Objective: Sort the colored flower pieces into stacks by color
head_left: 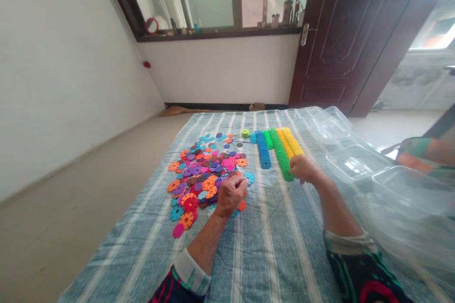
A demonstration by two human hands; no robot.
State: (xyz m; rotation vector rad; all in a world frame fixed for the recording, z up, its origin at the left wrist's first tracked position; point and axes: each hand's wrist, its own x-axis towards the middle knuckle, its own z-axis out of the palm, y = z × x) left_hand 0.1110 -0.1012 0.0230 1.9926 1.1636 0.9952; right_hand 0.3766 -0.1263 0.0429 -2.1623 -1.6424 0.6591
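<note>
Striped cloth [284,255] over table, pale wall, dark door [330,33] beyond at 1 o'clock. Head view, clock centred on cloth: loose pile of coloured discs [209,182] at 10, stacked colour rows [280,154] lying at 1, clear plastic containers [359,161] at 3. Left hand [230,195] at 9, fingertips drawn together beside a light-blue disc [250,178]; can't tell if gripped. Right hand [302,169] at 2, fingers curled at near ends of green and yellow rows; hold unclear. Step, judged from layout: sorting discs by colour into rows. Next move likely calls for matching colour, lining edges up, not nudging finished rows.
</note>
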